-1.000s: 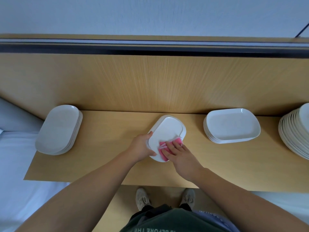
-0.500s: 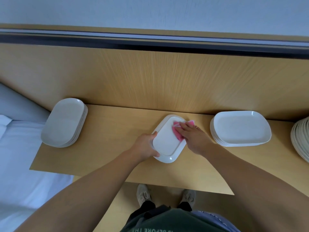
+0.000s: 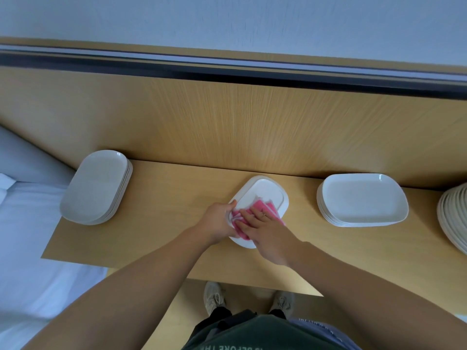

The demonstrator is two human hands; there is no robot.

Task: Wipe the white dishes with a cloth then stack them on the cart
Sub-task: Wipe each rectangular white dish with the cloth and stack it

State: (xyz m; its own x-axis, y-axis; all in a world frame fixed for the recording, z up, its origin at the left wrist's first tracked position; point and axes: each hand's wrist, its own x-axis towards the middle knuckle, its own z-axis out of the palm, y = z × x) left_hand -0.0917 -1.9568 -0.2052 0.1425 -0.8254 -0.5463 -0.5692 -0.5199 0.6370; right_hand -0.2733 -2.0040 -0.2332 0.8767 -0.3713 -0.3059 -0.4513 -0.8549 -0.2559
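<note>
The left hand (image 3: 219,221) is gripping the glossy oblong dish (image 3: 262,193) on the wooden tabletop (image 3: 164,198) — the flat-fingered right hand (image 3: 269,233) is pressing the pink cloth (image 3: 267,207) onto it

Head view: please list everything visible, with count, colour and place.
dish: one, white, centre of wooden top
cloth: one, pink, on the dish
oval dish stack: one, white, top's left end
rectangular dish stack: one, white, right of dish
round plate stack: one, off-white, right edge, cut off
wooden top: one, light wood, under the dishes
back panel: one, light wood, behind top
fabric: one, white, far left
shoes: two, beige, floor below
left hand: one, grips dish's left rim
right hand: one, fingers flat on cloth
</note>
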